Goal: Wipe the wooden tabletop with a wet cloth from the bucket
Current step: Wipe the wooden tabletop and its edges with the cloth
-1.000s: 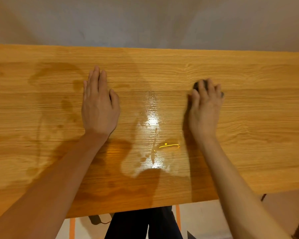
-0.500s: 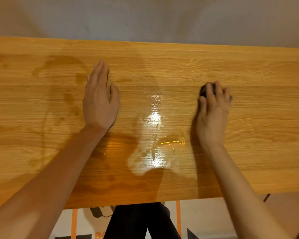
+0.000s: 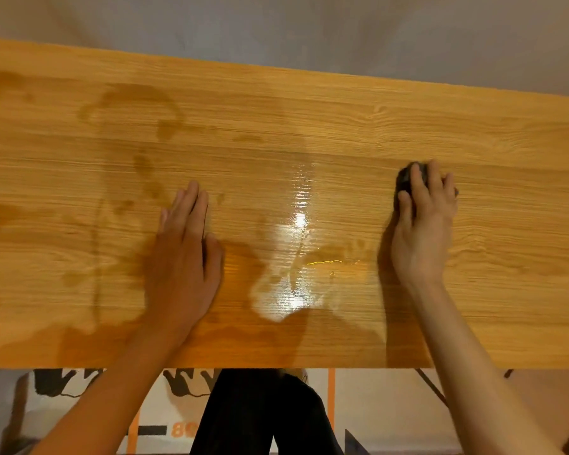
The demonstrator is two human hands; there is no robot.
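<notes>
The wooden tabletop (image 3: pixel 309 126) fills most of the view, with dark damp streaks on its left half and a shiny wet patch (image 3: pixel 296 257) in the middle. My right hand (image 3: pixel 421 231) lies over a small dark cloth (image 3: pixel 406 178) on the right part of the top, fingers curled round it; only the cloth's far edge shows past my fingertips. My left hand (image 3: pixel 184 257) rests flat on the wood left of the wet patch, fingers straight and together. No bucket is in view.
A grey wall (image 3: pixel 309 27) runs along the table's far edge. Below the near edge I see my dark trousers (image 3: pixel 260 415), a patterned floor mat (image 3: pixel 165 421) with orange lines, and a thin dark table leg (image 3: pixel 431 385) at the right.
My right hand has slid the cloth to the right across the wood. My left hand has drawn back toward the near edge. The view has tipped down, showing more floor.
</notes>
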